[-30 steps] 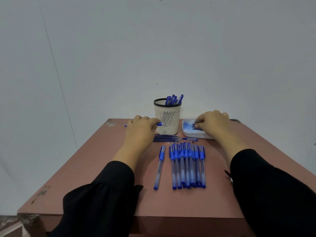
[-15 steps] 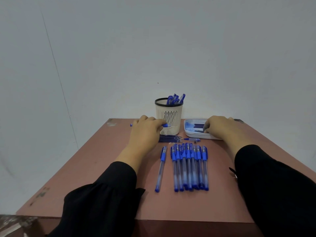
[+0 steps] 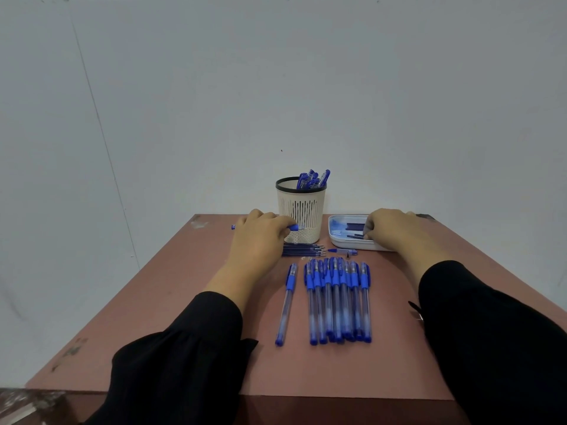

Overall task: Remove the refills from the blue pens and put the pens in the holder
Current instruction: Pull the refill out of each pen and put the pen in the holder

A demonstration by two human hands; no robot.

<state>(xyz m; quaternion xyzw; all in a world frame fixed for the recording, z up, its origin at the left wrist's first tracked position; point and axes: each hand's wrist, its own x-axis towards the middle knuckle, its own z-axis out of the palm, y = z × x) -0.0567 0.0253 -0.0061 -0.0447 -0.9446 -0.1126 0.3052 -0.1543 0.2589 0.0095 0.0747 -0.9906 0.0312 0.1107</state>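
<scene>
My left hand (image 3: 259, 237) grips a blue pen (image 3: 294, 227) lying crosswise, its ends sticking out on both sides of the fist, just left of the cream holder (image 3: 301, 216). Several blue pens stand in the holder. My right hand (image 3: 391, 230) reaches into the white tray (image 3: 337, 239), with curled fingertips on small dark blue pieces there; whether it holds one I cannot tell. A row of several capped blue pens (image 3: 337, 299) lies in the middle of the table, and one pen (image 3: 287, 302) lies apart to their left. Loose refills (image 3: 302, 250) lie in front of the holder.
A short blue pen part (image 3: 343, 251) lies between the refills and the tray. The brown table (image 3: 171, 302) ends near me at the bottom edge. A pale wall stands right behind the holder and tray.
My right hand has drawn a little to the right over the tray, uncovering more of its contents. My left hand has kept its hold on the pen by the holder.
</scene>
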